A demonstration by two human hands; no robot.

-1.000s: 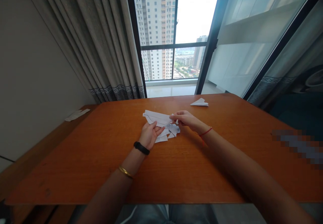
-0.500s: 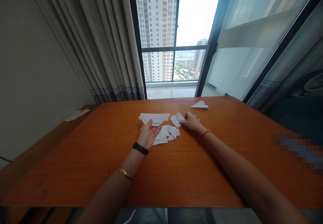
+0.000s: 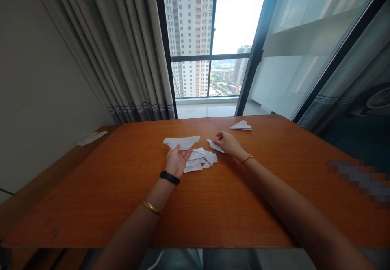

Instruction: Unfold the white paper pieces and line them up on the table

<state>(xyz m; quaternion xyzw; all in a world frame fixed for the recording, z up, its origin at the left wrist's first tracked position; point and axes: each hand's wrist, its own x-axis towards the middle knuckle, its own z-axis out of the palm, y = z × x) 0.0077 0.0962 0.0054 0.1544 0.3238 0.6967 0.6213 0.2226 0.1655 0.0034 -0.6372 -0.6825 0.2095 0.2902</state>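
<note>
Near the middle of the wooden table, my left hand (image 3: pixel 176 161), with a black band on its wrist, holds a wide folded white paper (image 3: pixel 182 142) between thumb and fingers. Beside that hand, on its right, lies a loose pile of folded white papers (image 3: pixel 198 161). My right hand (image 3: pixel 227 142) is over a smaller folded paper (image 3: pixel 215 145), its fingers bent at the paper's upper edge; whether they grip it is hard to make out. Part of that paper is hidden under the hand.
A folded paper plane (image 3: pixel 241 125) rests near the far edge of the orange-brown table (image 3: pixel 106 197). White paper strips (image 3: pixel 92 138) lie on a ledge at the left. Beyond the table are a grey curtain (image 3: pixel 131 50) and a window.
The wide paper and my left hand have shifted slightly left. My right hand has risen a little over the small paper, which now shows a narrower shape.
</note>
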